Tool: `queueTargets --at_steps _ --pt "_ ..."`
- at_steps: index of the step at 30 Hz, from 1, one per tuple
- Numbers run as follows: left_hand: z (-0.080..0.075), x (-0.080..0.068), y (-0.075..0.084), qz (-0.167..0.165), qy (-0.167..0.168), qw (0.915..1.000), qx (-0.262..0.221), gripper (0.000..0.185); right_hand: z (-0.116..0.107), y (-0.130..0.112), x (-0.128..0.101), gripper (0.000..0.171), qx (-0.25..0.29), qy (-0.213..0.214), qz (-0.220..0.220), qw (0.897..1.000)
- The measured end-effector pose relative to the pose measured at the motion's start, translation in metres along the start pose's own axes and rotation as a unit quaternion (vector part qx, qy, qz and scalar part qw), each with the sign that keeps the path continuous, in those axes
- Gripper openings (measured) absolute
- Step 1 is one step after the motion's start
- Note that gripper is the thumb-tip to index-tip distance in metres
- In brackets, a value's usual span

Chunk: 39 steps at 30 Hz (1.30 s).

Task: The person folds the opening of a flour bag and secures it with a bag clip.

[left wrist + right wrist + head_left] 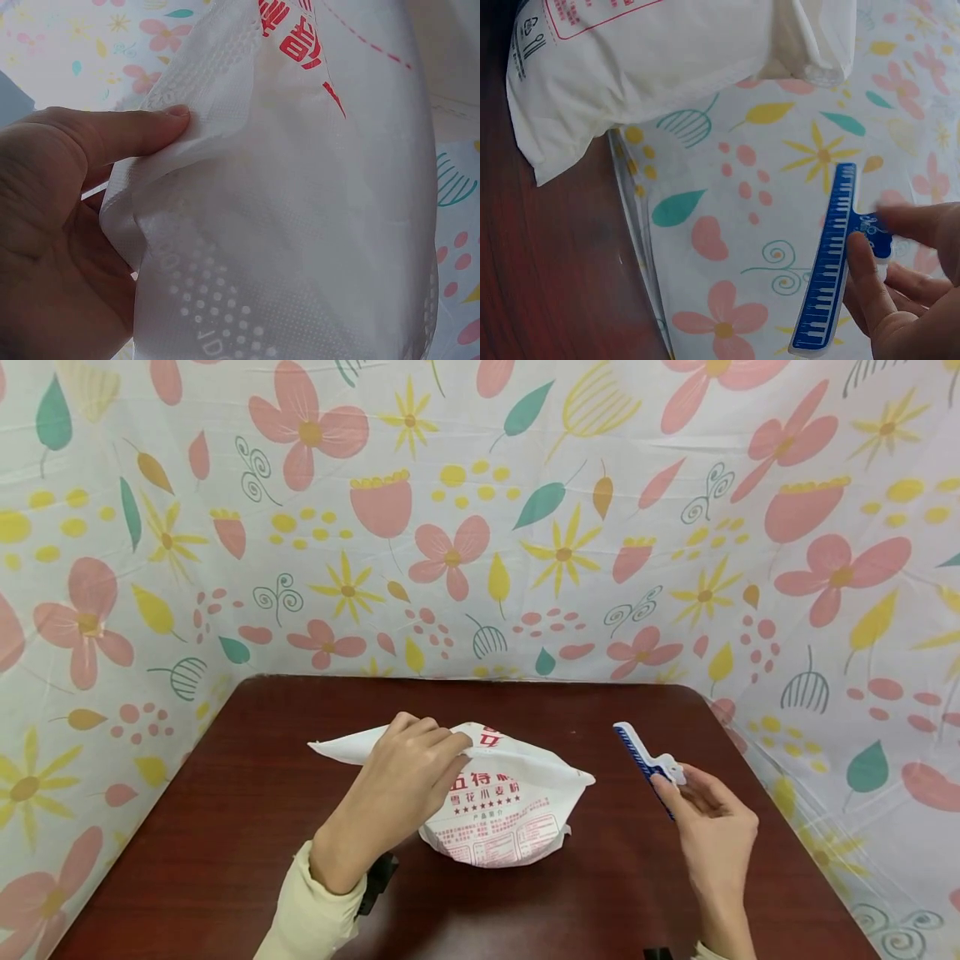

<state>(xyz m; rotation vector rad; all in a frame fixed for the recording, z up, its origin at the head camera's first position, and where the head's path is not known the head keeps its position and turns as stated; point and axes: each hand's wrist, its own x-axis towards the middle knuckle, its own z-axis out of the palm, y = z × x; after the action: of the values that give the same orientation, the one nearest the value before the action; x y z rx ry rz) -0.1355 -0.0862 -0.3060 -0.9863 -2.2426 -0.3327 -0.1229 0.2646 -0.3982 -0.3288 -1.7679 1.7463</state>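
Observation:
A white bag [502,806] with red print sits on the dark brown table [225,827], its top flattened. My left hand [408,777] pinches the bag's folded top edge; in the left wrist view the thumb [127,131] presses the white bag [300,210] material against the fingers. My right hand [708,827] holds a blue and white sealing clip [647,764] off to the right of the bag, raised above the table. In the right wrist view the clip [829,270] is pinched between thumb and fingers, with the bag [660,67] at the upper left.
A floral cloth [480,510] hangs as a backdrop behind and on both sides of the table. The table's right edge [750,752] runs close to my right hand. Bare table surface lies in front of and left of the bag.

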Motion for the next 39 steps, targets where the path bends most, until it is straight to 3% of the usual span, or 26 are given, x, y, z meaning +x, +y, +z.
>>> queueTargets --at_steps 2,5,11,16,22,28,39 --pt "0.000 0.000 0.000 0.000 0.000 1.0000 0.000 0.006 0.001 0.001 -0.002 0.035 -0.035 -0.005 0.000 0.999" --pt "0.000 0.000 0.000 -0.001 0.000 1.0000 -0.001 0.006 0.003 0.002 -0.004 0.033 -0.045 -0.015 -0.002 0.999" --pt "-0.001 0.000 0.000 -0.002 0.002 1.0000 -0.003 0.005 0.005 -0.004 -0.007 0.033 -0.075 -0.048 -0.064 0.994" --pt "-0.001 0.000 0.001 -0.001 0.003 1.0000 -0.002 0.005 0.004 -0.012 -0.013 0.035 -0.117 -0.094 -0.129 0.980" --pt "-0.001 0.000 0.001 -0.002 0.003 1.0000 -0.005 0.006 0.006 -0.018 -0.019 0.039 -0.146 -0.135 -0.157 0.967" --pt "-0.001 0.001 0.001 0.002 0.004 1.0000 -0.001 0.006 0.007 -0.022 -0.020 0.042 -0.174 -0.135 -0.198 0.955" --pt "-0.001 0.000 0.000 0.003 0.003 1.0000 -0.002 0.005 0.004 -0.027 -0.020 0.037 -0.224 -0.140 -0.276 0.924"
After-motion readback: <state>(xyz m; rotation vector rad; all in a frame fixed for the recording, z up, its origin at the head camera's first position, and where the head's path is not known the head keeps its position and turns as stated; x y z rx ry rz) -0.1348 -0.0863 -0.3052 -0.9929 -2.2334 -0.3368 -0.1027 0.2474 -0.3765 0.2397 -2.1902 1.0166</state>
